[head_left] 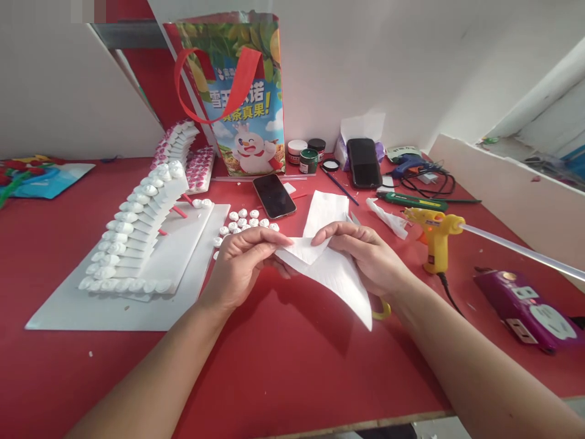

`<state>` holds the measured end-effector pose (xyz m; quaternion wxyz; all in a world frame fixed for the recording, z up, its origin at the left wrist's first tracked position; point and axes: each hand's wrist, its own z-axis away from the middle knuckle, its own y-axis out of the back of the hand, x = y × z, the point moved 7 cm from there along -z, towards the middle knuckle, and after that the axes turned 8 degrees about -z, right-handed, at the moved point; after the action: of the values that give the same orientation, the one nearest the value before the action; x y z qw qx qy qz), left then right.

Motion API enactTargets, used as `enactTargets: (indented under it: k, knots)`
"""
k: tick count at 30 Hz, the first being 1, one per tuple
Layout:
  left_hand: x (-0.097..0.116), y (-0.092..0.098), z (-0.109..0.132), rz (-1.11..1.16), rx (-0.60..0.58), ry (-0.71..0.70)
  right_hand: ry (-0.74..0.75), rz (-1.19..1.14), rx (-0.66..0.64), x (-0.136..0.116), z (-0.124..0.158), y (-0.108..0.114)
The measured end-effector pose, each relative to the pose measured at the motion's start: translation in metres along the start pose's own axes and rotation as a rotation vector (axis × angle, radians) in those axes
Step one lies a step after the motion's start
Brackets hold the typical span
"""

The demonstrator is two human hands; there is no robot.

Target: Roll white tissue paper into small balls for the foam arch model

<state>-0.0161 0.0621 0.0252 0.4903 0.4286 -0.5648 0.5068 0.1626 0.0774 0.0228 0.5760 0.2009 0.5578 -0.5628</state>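
Observation:
Between my hands, above the red table, is a strip of white crepe-like paper [336,277] with its top edge folded over and one end hanging down to the right. My left hand [249,259] pinches the fold's left end. At the fold's right end my right hand [363,250] grips it between thumb and fingers. Behind my hands lies another white paper strip [325,212]. Scissors with a yellow handle [381,310] are mostly hidden under the paper and my right hand. Several small white rolled paper roses [242,222] sit just beyond my left hand.
Left stands a curved white stair model [137,231] edged with white roses on a white board [59,311]. A yellow glue gun [436,238] and purple power strip [530,311] are right. Behind are a phone [274,196], paint jars [308,161] and a tall printed bag [249,116].

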Motion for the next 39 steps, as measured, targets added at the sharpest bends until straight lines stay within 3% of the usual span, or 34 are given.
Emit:
enactTargets:
  k: [8,13,17,20,26,33,39]
  knots:
    - [-0.012,-0.008,0.000,0.101,-0.205,0.237,0.116,0.307,-0.007,-0.011,0.006,-0.005]
    - [-0.019,-0.013,0.003,0.006,-0.253,0.313,0.127,0.421,-0.055,-0.013,0.008,-0.012]
    - [-0.022,-0.018,0.005,-0.032,-0.325,0.306,0.134,0.467,-0.077,-0.010,0.008,-0.013]
    - [-0.021,-0.015,0.003,-0.054,-0.303,0.295,0.136,0.448,-0.090,-0.014,0.009,-0.007]
    - [-0.012,-0.011,0.002,-0.166,-0.259,0.198,0.174,0.332,0.052,-0.033,0.012,0.018]
    - [-0.013,-0.019,0.005,-0.227,-0.299,0.166,0.017,0.537,-0.023,-0.007,0.004,0.003]
    - [-0.012,-0.018,0.005,-0.216,-0.371,0.153,-0.026,0.455,0.045,-0.007,0.003,0.007]
